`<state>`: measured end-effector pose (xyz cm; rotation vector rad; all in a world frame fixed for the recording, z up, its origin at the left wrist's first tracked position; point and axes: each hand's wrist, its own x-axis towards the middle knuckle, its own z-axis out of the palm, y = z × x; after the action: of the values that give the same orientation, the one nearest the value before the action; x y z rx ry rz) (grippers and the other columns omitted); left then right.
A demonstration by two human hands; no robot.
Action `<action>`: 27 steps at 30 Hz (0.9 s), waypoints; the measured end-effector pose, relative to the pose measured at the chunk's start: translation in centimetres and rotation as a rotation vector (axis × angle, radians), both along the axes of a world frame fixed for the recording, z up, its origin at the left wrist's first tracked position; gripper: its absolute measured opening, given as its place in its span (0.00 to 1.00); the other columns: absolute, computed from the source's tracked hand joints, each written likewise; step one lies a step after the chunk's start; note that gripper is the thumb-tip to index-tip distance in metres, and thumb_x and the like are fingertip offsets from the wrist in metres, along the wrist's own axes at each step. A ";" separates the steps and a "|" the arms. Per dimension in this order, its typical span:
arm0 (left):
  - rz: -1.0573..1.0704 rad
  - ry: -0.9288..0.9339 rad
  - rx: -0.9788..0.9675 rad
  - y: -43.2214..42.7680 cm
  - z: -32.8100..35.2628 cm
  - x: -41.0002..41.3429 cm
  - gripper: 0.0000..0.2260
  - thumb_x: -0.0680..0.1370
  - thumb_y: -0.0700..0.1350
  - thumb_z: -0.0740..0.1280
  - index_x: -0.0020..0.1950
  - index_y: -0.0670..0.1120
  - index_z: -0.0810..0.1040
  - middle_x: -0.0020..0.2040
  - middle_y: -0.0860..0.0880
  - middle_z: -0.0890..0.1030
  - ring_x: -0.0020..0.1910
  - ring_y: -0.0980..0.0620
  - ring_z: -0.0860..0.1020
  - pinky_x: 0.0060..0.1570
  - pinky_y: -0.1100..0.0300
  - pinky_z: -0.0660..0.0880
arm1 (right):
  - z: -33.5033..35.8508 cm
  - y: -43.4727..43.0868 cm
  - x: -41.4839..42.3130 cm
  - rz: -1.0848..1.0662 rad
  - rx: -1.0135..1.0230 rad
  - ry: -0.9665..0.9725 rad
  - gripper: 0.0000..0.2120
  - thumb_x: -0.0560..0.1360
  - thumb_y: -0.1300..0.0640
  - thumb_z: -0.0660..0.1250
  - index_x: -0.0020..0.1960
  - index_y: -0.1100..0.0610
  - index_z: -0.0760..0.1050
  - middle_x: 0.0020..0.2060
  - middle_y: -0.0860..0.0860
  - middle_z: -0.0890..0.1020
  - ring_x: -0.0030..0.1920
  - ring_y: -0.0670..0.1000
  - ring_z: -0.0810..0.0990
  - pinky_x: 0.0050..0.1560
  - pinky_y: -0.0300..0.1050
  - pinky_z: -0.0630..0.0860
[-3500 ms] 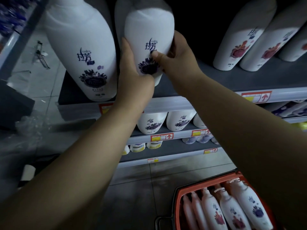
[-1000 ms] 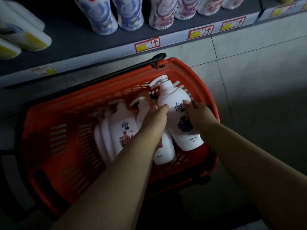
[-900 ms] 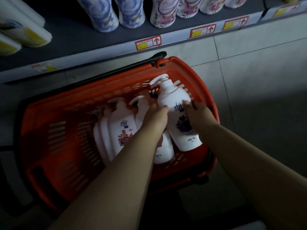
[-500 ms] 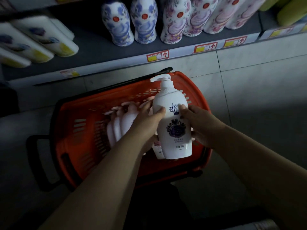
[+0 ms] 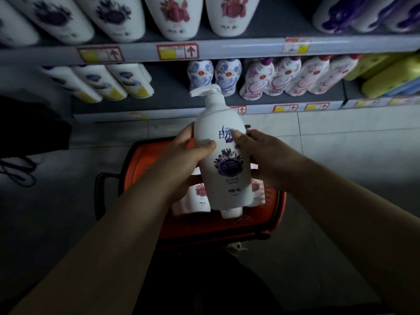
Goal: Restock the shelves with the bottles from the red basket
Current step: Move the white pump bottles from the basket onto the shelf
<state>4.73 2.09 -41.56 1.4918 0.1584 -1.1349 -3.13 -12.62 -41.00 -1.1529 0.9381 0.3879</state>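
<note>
This is a shop aisle: long shelves carry rows of matching bottles facing outward, price tags with red arrows line the shelf edges, and a red basket stands on the tiled floor.

Dim, blurred, wide-angle warping at edges

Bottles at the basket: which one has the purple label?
The pump bottle gripped by left hand and right hand above the red basket: purple flower label. The bottles lying in the basket show pink-red labels.
</note>
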 end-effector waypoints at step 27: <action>0.281 -0.417 -0.201 11.3 15.5 22.4 0.08 0.74 0.41 0.71 0.53 0.48 0.80 0.49 0.48 0.85 0.43 0.51 0.84 0.47 0.46 0.79 | 14.7 11.6 23.8 0.046 -0.232 -0.553 0.17 0.75 0.56 0.68 0.63 0.58 0.74 0.52 0.55 0.84 0.49 0.53 0.84 0.42 0.43 0.79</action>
<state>27.14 13.40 -26.11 1.4400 -0.0335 -0.5822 20.70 -1.00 -26.31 -1.3992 0.4772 -0.0142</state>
